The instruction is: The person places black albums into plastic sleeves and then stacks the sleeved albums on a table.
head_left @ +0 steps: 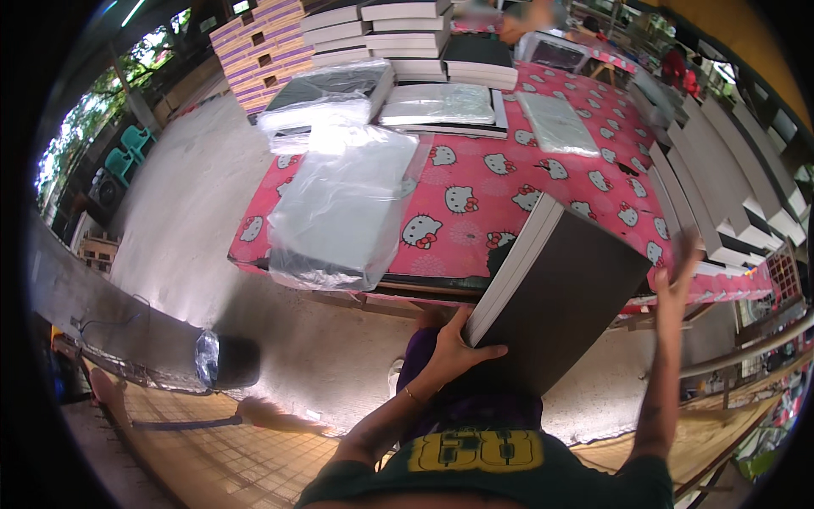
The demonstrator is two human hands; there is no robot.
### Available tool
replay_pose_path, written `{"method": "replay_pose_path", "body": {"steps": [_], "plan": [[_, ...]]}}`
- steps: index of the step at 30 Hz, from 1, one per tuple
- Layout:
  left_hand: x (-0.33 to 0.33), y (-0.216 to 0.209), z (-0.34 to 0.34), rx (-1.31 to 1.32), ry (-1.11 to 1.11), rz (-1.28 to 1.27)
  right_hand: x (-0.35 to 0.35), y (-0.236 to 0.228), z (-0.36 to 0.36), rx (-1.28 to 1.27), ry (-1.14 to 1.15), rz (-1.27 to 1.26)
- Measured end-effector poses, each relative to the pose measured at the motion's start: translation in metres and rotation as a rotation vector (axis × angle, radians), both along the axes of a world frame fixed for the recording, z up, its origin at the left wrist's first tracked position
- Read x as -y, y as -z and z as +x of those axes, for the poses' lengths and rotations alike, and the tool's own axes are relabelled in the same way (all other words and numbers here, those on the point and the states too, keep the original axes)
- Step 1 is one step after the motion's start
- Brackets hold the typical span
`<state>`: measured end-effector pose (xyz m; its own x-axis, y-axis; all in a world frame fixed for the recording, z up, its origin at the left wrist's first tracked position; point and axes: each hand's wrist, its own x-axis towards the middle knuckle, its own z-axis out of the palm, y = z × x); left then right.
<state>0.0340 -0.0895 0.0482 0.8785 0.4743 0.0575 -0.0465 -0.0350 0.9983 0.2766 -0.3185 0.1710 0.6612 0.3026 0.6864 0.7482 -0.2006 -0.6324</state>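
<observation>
A flat black box-like piece (568, 297) with ridged white sides stands tilted at the table's near edge, in front of my body. My left hand (458, 349) is closed on its lower left edge, thumb over the black face and fingers at the white side. Just off the right edge of this piece is my right hand (676, 276), blurred, its fingers apart and holding nothing. Left of the piece, a clear plastic bag (339, 212) lies flat on the pink patterned tablecloth (462, 174), partly over the table's front edge.
Similar black-and-white pieces are stacked at the back (407, 42), and more stand in a row (729, 178) at the right. Plastic-wrapped pieces (441, 104) lie before the back stack. A flat clear packet (557, 123) is farther right. Wooden slatted benches (203, 433) flank me.
</observation>
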Motion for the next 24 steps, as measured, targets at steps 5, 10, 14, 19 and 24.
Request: {"method": "replay_pose_path", "body": {"steps": [5,10,14,19,24], "plan": [[-0.022,0.037,0.010,-0.122,-0.015,0.000,-0.013,0.086,0.028,-0.606,-0.241,0.306],[-0.047,0.090,0.019,-0.169,0.016,-0.014,-0.036,0.135,0.020,-1.038,-0.271,0.431],[-0.061,0.056,0.018,-0.160,0.132,-0.169,-0.037,0.123,0.002,-0.898,-0.347,0.366],[-0.073,0.037,0.009,-0.272,0.188,-0.199,-0.061,0.091,-0.005,-0.910,-0.445,0.277],[-0.055,0.075,-0.003,-0.212,0.046,-0.213,-0.078,0.112,-0.007,-0.900,-0.397,0.317]]}}
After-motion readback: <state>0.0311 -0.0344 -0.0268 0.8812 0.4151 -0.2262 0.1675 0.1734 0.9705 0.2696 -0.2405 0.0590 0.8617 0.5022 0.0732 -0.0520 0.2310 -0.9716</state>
